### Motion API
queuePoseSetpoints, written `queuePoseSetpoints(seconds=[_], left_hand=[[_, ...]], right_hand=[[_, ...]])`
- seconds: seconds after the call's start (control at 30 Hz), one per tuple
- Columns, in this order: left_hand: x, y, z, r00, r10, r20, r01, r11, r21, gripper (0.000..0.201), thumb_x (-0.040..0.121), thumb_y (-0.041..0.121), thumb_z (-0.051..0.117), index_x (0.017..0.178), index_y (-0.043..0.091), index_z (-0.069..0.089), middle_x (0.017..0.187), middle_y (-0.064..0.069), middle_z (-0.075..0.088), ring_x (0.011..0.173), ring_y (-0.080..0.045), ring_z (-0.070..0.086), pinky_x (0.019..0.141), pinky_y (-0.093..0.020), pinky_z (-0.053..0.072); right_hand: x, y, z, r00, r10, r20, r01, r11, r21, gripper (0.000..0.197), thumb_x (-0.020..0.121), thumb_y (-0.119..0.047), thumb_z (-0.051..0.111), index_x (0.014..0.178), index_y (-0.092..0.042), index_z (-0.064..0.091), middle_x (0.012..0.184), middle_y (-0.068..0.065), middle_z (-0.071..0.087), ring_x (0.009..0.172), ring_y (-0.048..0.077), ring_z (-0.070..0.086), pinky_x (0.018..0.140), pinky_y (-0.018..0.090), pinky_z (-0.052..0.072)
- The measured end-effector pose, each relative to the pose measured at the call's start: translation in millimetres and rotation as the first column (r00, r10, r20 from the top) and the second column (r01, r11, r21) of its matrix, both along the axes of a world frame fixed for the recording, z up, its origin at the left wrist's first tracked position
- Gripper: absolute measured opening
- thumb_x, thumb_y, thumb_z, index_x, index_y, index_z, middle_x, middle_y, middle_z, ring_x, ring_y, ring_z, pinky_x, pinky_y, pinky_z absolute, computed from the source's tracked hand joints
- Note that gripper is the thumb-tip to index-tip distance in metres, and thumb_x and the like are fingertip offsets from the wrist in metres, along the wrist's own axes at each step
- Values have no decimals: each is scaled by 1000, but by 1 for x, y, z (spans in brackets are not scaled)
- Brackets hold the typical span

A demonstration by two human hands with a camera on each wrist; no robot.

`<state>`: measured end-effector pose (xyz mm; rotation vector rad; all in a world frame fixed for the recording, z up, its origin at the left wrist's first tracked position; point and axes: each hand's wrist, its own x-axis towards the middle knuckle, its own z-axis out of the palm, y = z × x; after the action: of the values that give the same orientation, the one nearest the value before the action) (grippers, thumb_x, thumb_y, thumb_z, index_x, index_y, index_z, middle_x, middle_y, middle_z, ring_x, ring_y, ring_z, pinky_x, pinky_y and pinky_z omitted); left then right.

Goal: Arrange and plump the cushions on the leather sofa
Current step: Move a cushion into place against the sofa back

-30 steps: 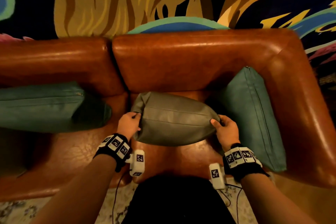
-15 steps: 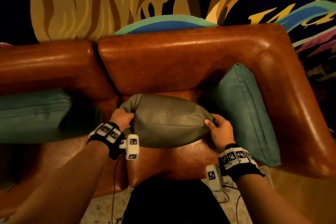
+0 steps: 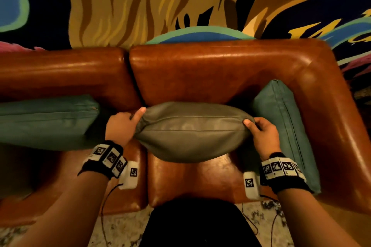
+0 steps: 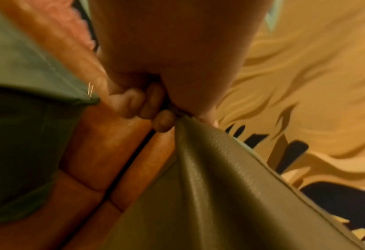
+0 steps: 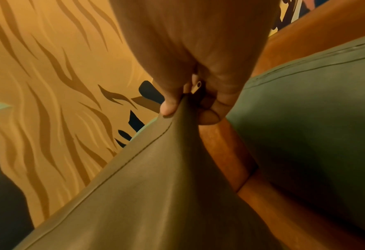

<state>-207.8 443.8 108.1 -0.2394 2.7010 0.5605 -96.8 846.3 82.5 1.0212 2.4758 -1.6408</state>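
Floor: pale speckled rug [image 3: 118,228] at the sofa's foot, thin dark cables trailing over it.
Wrists: black bands with white square-code tags on both; codes only, no readable words.
Seat: brown leather sofa [image 3: 192,178], glossy, two seat pads with a dark seam between them.
Left hand: left hand [image 3: 120,126] curled tight on the grey cushion's left corner, thumb on top; wrist view shows fingers [image 4: 162,121] bunching the leather to a point.
Right hand: right hand [image 3: 263,136] pinching the right corner, thumb over the top seam; wrist view shows fingers [image 5: 209,116] folded under and a small zip pull poking out between them.
Grey cushion: grey cushion [image 3: 192,132] stretched between the two hands, seam running left to right, over the right seat pad just in front of the backrest; whether its underside touches the seat cannot be told.
Left teal cushion: left teal cushion [image 3: 46,120] lying along the left backrest, its end just beside the left hand.
Right teal cushion: right teal cushion [image 3: 285,126] leaning on the right armrest, zip edge up, just behind the right hand.
Backrest: two rounded back pads [image 3: 210,70], armrest curving round at right.
Wall: painted mural [image 3: 160,2], tan wavy strokes on dark blue, teal, yellow and pink shapes; yellow shapes at right edge not legible.
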Motion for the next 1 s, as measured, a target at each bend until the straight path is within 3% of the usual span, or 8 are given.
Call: queuePoseSetpoints(seconds=[0.2,0.33,0.43,0.53,0.67,0.77,0.9,1.0], left_hand=[[26,3,-38,927,140,349,-309,813,494,44,72,29,87,99,4,63,97,-20,72,94,-34,71,82,-48,60],[34,5,-36,949,232,212,-309,811,497,17,88,14,72,84,-2,67,87,-31,69,86,-42,71,77,-50,60],[40,12,-35,946,265,189,-325,798,507,33,96,24,62,92,-8,68,94,-30,69,90,-39,69,77,-44,60],[53,35,-28,927,279,251,-375,700,607,24,100,21,54,93,7,71,94,-19,72,87,-33,70,80,-46,56],[74,41,-41,939,280,201,-343,700,626,66,85,52,36,132,8,55,135,-12,60,116,-28,61,101,-47,49],[68,25,-49,943,323,84,-315,781,539,47,86,53,52,100,12,70,98,-13,74,95,-31,70,86,-50,56],[57,7,-45,963,269,18,-243,837,491,38,100,35,54,95,1,70,88,-16,73,85,-26,69,66,-15,52],[55,-5,-52,946,324,-5,-279,823,495,32,99,33,56,94,5,71,90,-11,74,89,-26,70,81,-36,55]], right_hand=[[-6,-1,-16,991,5,136,-18,995,97,15,91,-31,65,86,-17,65,87,7,71,89,30,67,84,47,54],[-15,-22,-8,967,-110,230,13,922,386,36,89,-26,67,121,-12,59,119,19,60,112,41,57,96,47,45],[-29,-79,10,985,166,43,-147,689,710,47,87,-28,56,132,-15,52,131,16,54,124,37,49,103,48,40],[-36,-176,22,789,602,-123,-497,743,448,49,98,-27,47,144,-11,44,153,13,41,147,27,29,122,38,22],[-36,-256,2,554,831,-54,-795,547,262,54,106,-31,36,155,-14,23,163,9,21,152,18,13,125,32,7],[-40,-238,-35,568,809,150,-795,492,355,57,106,-37,31,156,-15,19,165,8,17,153,20,10,124,37,-1],[-34,-165,-68,548,730,408,-756,223,616,63,101,-50,21,157,-22,18,164,-2,20,153,17,11,123,47,-3],[-38,-109,-71,657,587,473,-705,258,660,62,99,-52,19,156,-26,22,164,-1,23,153,21,13,120,52,-8]])
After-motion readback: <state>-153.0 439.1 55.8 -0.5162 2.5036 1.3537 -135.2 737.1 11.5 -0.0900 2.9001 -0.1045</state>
